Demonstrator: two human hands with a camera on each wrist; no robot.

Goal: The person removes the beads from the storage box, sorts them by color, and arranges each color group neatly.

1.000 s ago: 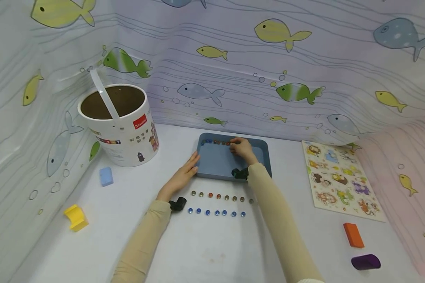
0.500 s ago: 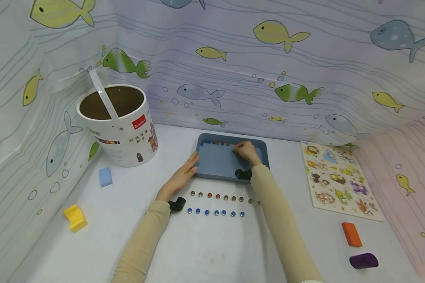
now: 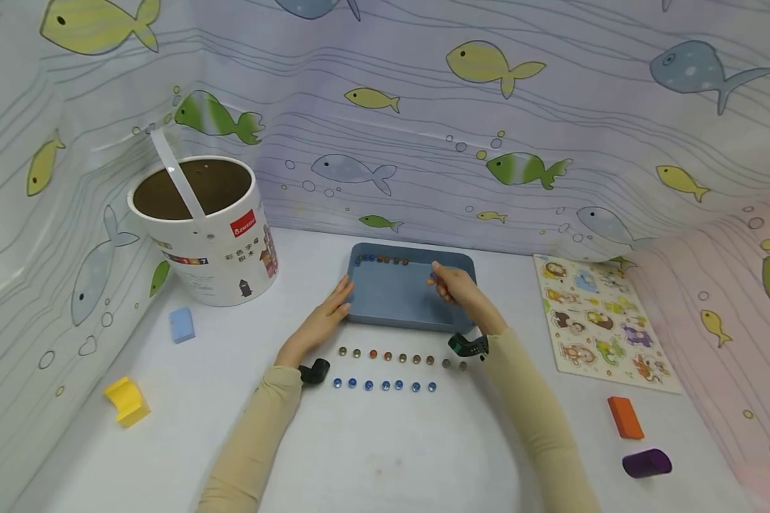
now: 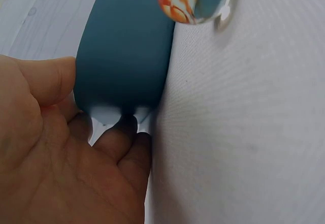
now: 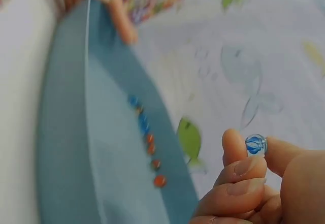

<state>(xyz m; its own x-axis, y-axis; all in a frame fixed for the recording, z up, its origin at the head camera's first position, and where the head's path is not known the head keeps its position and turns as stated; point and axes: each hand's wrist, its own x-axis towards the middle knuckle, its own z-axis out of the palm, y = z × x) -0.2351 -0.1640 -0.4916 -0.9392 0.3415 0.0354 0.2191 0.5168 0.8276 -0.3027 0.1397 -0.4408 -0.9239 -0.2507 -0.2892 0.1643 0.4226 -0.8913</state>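
My right hand (image 3: 458, 286) is held over the right part of a blue-grey tray (image 3: 391, 296). Its thumb and index finger pinch a clear glass marble with a blue swirl (image 5: 256, 145). Inside the tray, a line of blue and orange marbles (image 5: 160, 181) runs along the far wall from the left corner. My left hand (image 3: 317, 324) rests at the tray's left end, fingers extended against the wall. In front of the tray lie a row of brownish and orange marbles (image 3: 402, 358) and, closer, a row of blue marbles (image 3: 386, 385).
A white bucket (image 3: 208, 267) with a raised handle stands at the back left. Blue (image 3: 182, 325) and yellow (image 3: 127, 401) blocks lie at left. An animal puzzle board (image 3: 599, 324), an orange block (image 3: 625, 417) and a purple block (image 3: 647, 463) lie at right. A fish-print curtain hangs behind.
My right hand has moved from the end of the marble line toward the right and nearer, and the blue marble now shows in its fingertips. The left hand stays at the tray.
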